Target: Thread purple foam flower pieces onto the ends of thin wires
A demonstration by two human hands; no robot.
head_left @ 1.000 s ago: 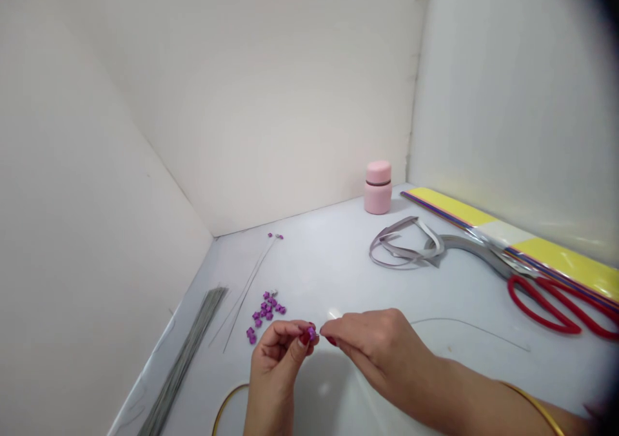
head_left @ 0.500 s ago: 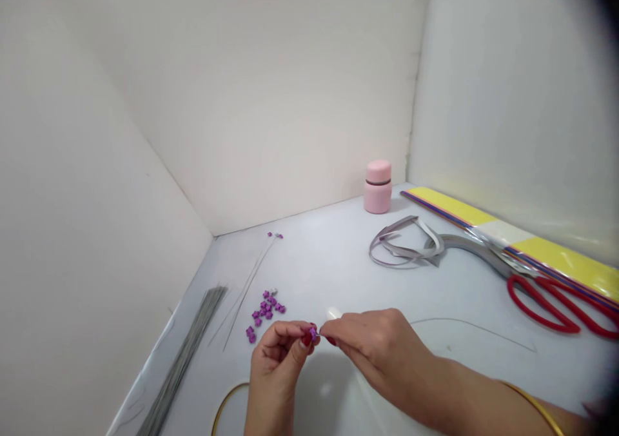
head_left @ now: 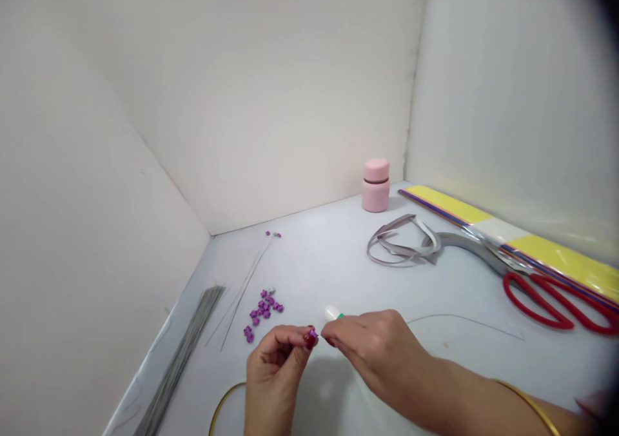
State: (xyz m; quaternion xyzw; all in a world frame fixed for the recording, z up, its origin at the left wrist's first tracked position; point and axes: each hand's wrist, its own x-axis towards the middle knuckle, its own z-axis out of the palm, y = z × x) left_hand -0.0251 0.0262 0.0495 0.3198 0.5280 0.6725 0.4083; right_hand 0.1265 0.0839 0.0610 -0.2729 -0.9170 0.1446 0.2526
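Observation:
Between thumb and forefinger, my left hand pinches a small purple star. My right hand is closed close beside it, holding a thin wire whose far part runs out behind the hand to the right. A short bit of the wire's tip shows between the fingers and the star; whether it sits in the star I cannot tell. Several loose purple stars lie in a cluster left of my hands. A white tip with a green part shows behind my right hand, the rest hidden.
A bundle of wires lies at the left, near wires with small stars on their ends. Grey strips, red-handled scissors and a yellow packet are on the right. A pink jar stands at the back.
The view has shifted slightly. My two hands hold nearly the same pose, with the star turned a little in my left fingers. More of the green part shows behind my right hand.

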